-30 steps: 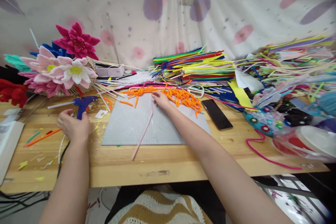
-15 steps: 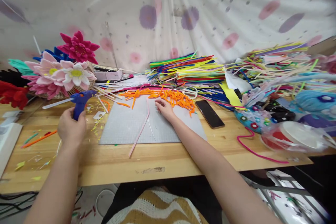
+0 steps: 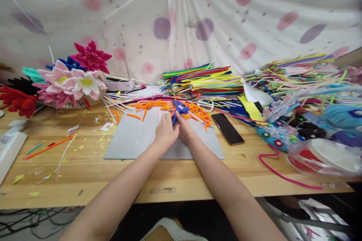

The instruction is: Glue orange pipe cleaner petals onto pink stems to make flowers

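My left hand (image 3: 165, 131) and my right hand (image 3: 184, 126) meet over the grey cutting mat (image 3: 127, 139). Between them is a blue glue gun (image 3: 181, 107), its nozzle end hard to make out and a pale glue stick (image 3: 198, 117) pointing right. Fingers of both hands are closed about its handle, though my left fingertips are partly hidden. A bit of pink pipe cleaner (image 3: 160, 114) shows just beyond my left hand; the remainder is covered. Orange pipe-cleaner pieces (image 3: 202, 112) lie in a heap along the mat's far edge, behind the gun.
A black phone (image 3: 227, 128) lies right of the mat, with white-handled scissors (image 3: 207, 103) behind. Bundled pipe cleaners (image 3: 203, 79) line the back. Fuzzy flowers (image 3: 85, 83) stand left. A plastic-wrapped tub (image 3: 325, 154) and a magenta pipe cleaner (image 3: 285, 175) are at right.
My left hand has brought the glue gun from the left side of the table to the mat's middle. My right hand has closed on it too. The gun's glue stick now points right.
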A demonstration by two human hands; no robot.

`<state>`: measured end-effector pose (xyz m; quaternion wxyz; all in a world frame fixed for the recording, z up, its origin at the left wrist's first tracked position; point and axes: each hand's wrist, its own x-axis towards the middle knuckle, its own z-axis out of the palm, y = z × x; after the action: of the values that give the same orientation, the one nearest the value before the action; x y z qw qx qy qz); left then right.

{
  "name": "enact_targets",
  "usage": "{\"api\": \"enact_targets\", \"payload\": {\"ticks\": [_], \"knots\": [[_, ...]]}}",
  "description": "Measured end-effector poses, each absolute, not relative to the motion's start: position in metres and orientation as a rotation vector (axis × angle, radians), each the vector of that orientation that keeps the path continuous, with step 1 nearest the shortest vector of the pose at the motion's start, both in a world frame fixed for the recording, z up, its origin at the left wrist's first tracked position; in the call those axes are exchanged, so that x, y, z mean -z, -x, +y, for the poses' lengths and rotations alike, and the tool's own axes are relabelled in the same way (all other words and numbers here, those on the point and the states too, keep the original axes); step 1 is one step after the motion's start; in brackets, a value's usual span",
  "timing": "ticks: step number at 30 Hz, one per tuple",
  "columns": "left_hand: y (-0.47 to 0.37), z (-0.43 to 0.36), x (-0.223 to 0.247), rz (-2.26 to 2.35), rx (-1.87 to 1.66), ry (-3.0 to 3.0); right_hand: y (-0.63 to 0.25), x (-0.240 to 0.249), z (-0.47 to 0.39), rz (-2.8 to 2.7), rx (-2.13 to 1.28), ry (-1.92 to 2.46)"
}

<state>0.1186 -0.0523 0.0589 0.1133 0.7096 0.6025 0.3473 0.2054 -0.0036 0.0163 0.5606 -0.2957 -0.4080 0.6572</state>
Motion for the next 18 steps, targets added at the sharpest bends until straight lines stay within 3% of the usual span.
{"api": "enact_targets", "payload": {"ticks": [3, 5, 9, 18], "knots": [[-0.103, -0.038, -0.058, 1.641, -0.975, -2.106, -0.224, -0.020, 0.004, -0.748, -1.608, 0.576], [-0.081, -0.022, -0.056, 1.868, -0.951, -1.971, -0.236, -0.021, 0.007, -0.677, -1.660, 0.542], [-0.052, 0.008, -0.041, 2.206, -0.489, -1.788, -0.249, -0.021, 0.008, -0.681, -1.735, 0.431], [-0.083, 0.023, -0.041, 2.309, -0.136, -1.811, -0.247, -0.020, 0.005, -0.876, -1.886, 0.424]]}}
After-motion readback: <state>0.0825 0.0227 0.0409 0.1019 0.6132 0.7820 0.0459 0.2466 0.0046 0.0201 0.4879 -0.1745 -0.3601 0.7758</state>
